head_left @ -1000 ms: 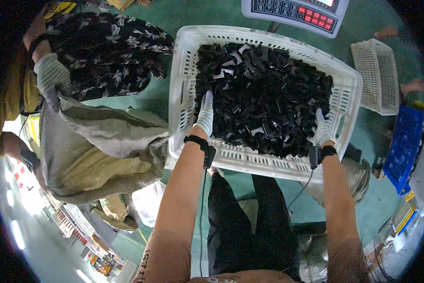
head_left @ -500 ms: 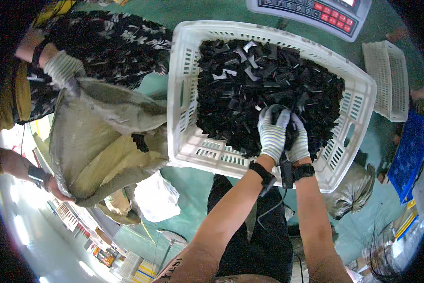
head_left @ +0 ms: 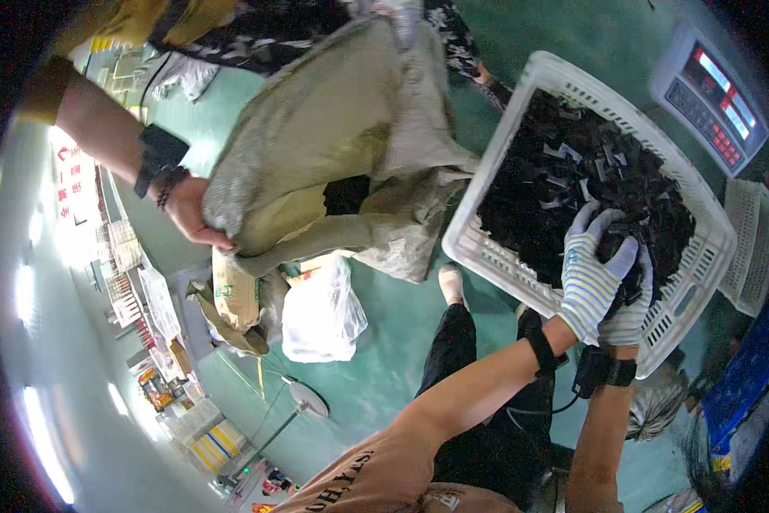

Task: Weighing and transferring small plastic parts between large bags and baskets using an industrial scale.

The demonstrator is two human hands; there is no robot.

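Note:
A white slatted plastic crate (head_left: 504, 278) holds a heap of small black plastic pieces (head_left: 564, 171), some with pale glints. Over its near right part, my left hand (head_left: 591, 278) in a striped knit glove curls its fingers over a clump of these pieces. My right hand (head_left: 631, 312), gloved too, is pressed in beside it, and the clump sits between the two. The right fingers are partly hidden. Left of the crate, another person's bare hand (head_left: 198, 212) and a gloved hand hold a dusty woven sack (head_left: 307, 111) with its mouth spread; a dark patch shows inside.
Beyond the crate stands a grey digital scale (head_left: 701, 103). A smaller white basket (head_left: 751, 248) and a blue crate (head_left: 739, 385) are at the right. On the green floor, a white plastic bag (head_left: 320, 316) and a pedestal (head_left: 307, 399) lie left of my legs.
My view has turned left, so the crate and hands appear farther right. The sack's mouth is wider and its far side is raised. My hands remain together around black pieces.

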